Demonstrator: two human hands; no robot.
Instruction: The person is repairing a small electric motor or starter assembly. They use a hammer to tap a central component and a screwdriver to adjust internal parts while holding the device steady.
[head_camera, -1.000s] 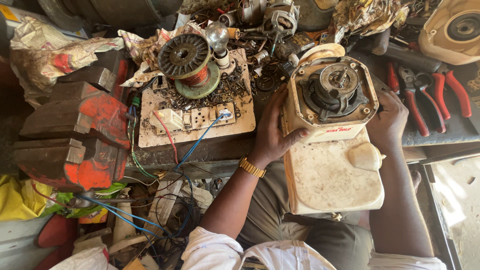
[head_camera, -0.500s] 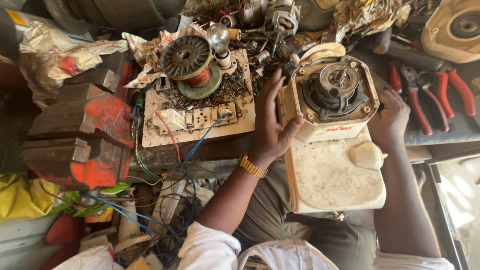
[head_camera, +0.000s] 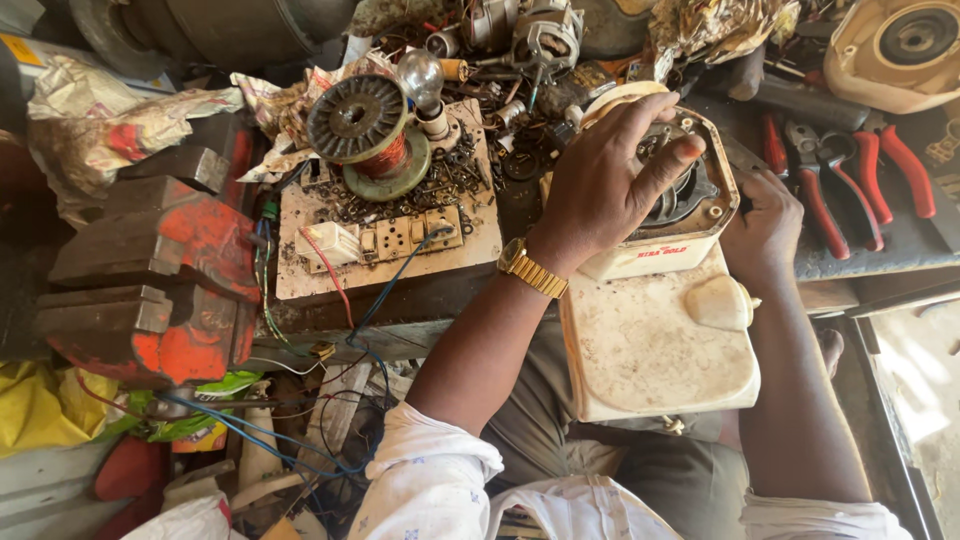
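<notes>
The person sits at a crowded bench with a grimy cream plastic appliance base (head_camera: 655, 350) propped against the bench edge and over their lap, its open round end up on the bench, where the dark motor (head_camera: 685, 190) sits inside the housing. The left hand (head_camera: 600, 190) lies over the top of that open end, fingers spread and curved, the thumb hooked across the rim above the motor, the palm against the casing's left side. A gold metal watch (head_camera: 532, 270) circles that wrist. The right hand (head_camera: 765, 235) is on the far side of the housing, pressed against its right wall with fingers curled; I cannot tell whether it grips anything beyond the casing itself.

Left of the appliance, a worn pale wooden board with sockets and switches (head_camera: 385, 240) lies flat, strewn with small dark screws. On it stands a ribbed grey spool wound with copper wire (head_camera: 362, 125), and just beside the spool a clear glass light bulb (head_camera: 422, 80) stands in its holder. Blue and red wires (head_camera: 350, 330) trail off the board's front edge and hang below the bench. Further left sits a heavy orange-painted bench vise (head_camera: 160, 280), chipped and rusty. To the right of the hands, red-handled pliers (head_camera: 840, 180) lie on a dark mat, well apart from the right hand. At the top right corner rests another cream round motor housing (head_camera: 900, 50). Crumpled paper (head_camera: 110, 110) is heaped at the top left.
</notes>
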